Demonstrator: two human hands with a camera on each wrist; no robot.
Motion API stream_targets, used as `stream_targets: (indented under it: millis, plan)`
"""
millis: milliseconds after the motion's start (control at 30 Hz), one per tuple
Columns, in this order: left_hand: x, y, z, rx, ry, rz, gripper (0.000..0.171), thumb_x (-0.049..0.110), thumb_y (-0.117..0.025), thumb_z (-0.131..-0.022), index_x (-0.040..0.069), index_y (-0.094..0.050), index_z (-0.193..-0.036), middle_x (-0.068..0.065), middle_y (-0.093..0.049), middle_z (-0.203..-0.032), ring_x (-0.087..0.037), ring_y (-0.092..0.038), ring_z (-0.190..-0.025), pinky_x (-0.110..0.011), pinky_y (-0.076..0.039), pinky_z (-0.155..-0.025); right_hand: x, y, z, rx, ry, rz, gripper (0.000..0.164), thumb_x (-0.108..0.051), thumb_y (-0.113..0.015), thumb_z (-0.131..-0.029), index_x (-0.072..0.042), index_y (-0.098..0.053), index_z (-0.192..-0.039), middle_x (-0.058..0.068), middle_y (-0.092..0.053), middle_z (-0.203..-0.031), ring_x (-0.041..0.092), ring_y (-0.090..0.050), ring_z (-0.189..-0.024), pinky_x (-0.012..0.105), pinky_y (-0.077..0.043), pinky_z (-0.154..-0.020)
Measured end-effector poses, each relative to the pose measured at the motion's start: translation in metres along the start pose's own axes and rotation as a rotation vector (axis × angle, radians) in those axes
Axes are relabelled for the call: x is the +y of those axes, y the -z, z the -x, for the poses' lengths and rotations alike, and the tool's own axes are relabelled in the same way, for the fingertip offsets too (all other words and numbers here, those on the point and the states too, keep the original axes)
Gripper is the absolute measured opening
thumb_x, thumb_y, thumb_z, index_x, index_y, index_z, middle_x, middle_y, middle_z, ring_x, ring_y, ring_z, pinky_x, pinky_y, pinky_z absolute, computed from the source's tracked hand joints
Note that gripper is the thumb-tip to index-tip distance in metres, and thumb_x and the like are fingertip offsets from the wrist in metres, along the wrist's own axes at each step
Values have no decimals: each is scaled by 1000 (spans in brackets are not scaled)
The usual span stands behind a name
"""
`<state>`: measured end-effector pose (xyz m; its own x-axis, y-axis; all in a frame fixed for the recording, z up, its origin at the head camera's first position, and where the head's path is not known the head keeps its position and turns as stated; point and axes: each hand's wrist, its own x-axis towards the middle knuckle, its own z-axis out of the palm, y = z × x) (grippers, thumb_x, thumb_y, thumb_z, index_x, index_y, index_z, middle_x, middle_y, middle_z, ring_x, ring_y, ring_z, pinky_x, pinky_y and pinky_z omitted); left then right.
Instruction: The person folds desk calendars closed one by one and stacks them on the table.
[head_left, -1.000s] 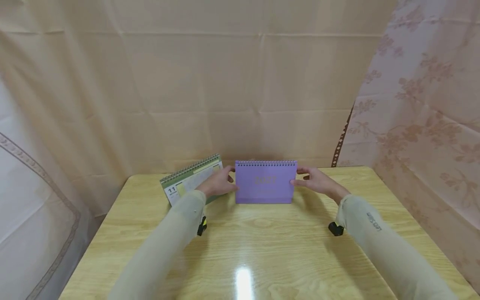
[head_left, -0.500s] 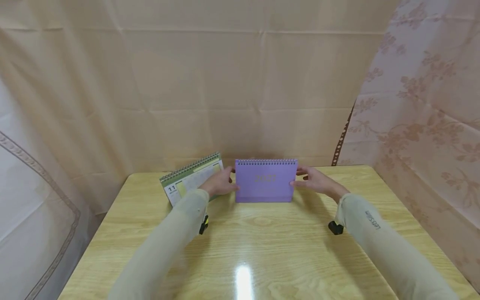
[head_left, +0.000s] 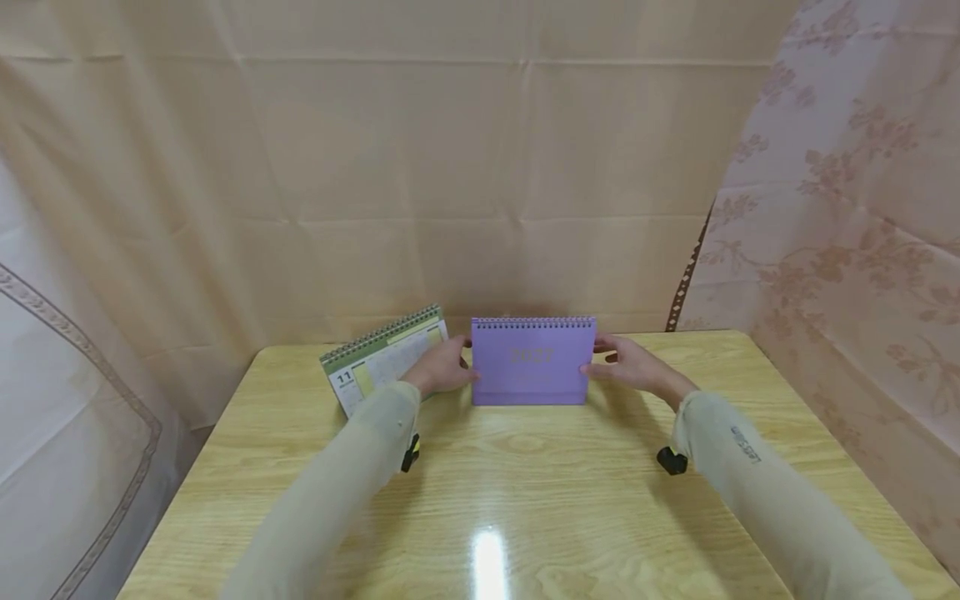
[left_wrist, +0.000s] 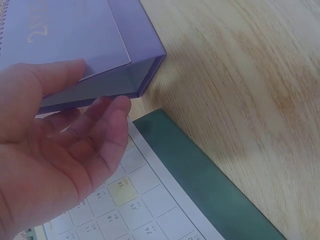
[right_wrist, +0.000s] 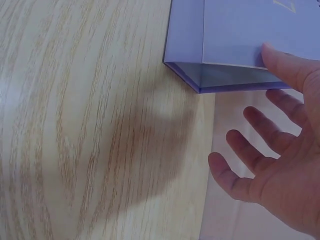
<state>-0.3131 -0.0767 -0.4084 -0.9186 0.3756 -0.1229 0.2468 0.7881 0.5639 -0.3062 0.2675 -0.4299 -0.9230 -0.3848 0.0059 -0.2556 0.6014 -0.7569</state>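
A purple desk calendar (head_left: 531, 375) stands upright near the table's back edge, its spiral binding on top and "2021" on the cover. My left hand (head_left: 444, 367) holds its left side, the thumb laid on the front cover and fingers toward the back panel. On the opposite side my right hand (head_left: 633, 367) pinches it the same way; in the right wrist view its lower fingers (right_wrist: 252, 152) are spread off the calendar. A green-and-white desk calendar (head_left: 390, 360) showing "11" stands angled to the left, partly hidden behind my left hand and sleeve.
The wood-grain table (head_left: 525, 492) extends forward, with a bright light reflection near the front. A beige curtain (head_left: 450, 167) hangs right behind the table; a floral cloth (head_left: 847, 233) hangs on the right. Black devices are strapped under both wrists.
Both hands keep their hold on the purple calendar, which looks still. The left forearm has shifted slightly to the right, and the head view has tilted a little.
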Motion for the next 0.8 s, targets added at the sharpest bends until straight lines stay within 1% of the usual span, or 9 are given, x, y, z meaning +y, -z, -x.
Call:
stream_targets:
  millis: [100, 167, 233, 300, 400, 467, 600, 667, 800]
  plan:
    - [1, -1, 1, 6, 9, 14, 56, 18, -74, -92, -2, -52, -139, -15, -68, -115, -26, -65, -103, -40, -53, -91, -1, 1, 2, 5, -22, -4, 62, -23, -69, -98, 11, -45, -144, 32, -48, -144, 50, -43, -133, 61, -34, -110]
    - [1, -1, 1, 21, -1, 10, 49, 18, -73, -91, -2, -58, -133, -16, -69, -114, -27, -65, -104, -41, -53, -91, -2, 2, 4, 11, -46, 2, 62, -25, -69, -98, 10, -45, -144, 32, -47, -145, 51, -42, -133, 61, -35, -110]
    - [0, -1, 1, 48, -19, 1, 41, 18, -73, -90, -3, -64, -124, -16, -70, -113, -27, -65, -104, -41, -53, -91, -4, 4, 6, 22, -73, 13, 63, -28, -68, -99, 9, -46, -144, 30, -46, -147, 52, -42, -133, 61, -36, -109]
    - [-1, 1, 1, 91, -48, -11, 33, 17, -73, -89, -2, -69, -114, -16, -71, -110, -28, -66, -102, -41, -53, -91, -5, 6, 7, 41, -85, 30, 61, -31, -67, -99, 7, -49, -143, 29, -47, -148, 52, -42, -133, 62, -37, -108]
    - [-1, 3, 1, 154, -81, -5, 20, 15, -75, -88, 0, -73, -99, -13, -74, -104, -25, -67, -96, -40, -53, -89, -7, 7, 7, 75, -83, 47, 52, -32, -67, -99, 3, -57, -137, 26, -51, -145, 52, -43, -133, 63, -37, -107]
    - [-2, 5, 1, 179, -93, 5, 14, 14, -77, -88, 1, -74, -92, -10, -74, -99, -24, -66, -91, -39, -53, -87, -7, 8, 7, 94, -65, 46, 42, -30, -68, -99, 2, -63, -127, 26, -54, -141, 52, -44, -132, 64, -37, -107]
    - [-1, 8, 3, 173, -106, 14, 13, 12, -78, -87, 1, -74, -91, -9, -74, -95, -22, -66, -89, -38, -53, -86, -6, 9, 7, 104, -37, 34, 25, -24, -70, -98, -1, -66, -106, 27, -58, -135, 52, -46, -130, 63, -36, -108]
    - [0, 8, 4, 165, -115, 3, 13, 12, -78, -87, 1, -73, -91, -9, -74, -95, -23, -65, -89, -38, -52, -86, -5, 9, 7, 98, -30, 31, 23, -23, -70, -98, -2, -65, -103, 27, -58, -136, 52, -46, -129, 63, -35, -109]
    - [0, 8, 6, 158, -123, -3, 12, 12, -77, -87, 1, -71, -88, -9, -73, -95, -24, -64, -90, -38, -52, -86, -7, 8, 8, 81, -21, 16, 23, -24, -69, -99, -2, -65, -103, 26, -57, -136, 52, -45, -131, 64, -33, -110]
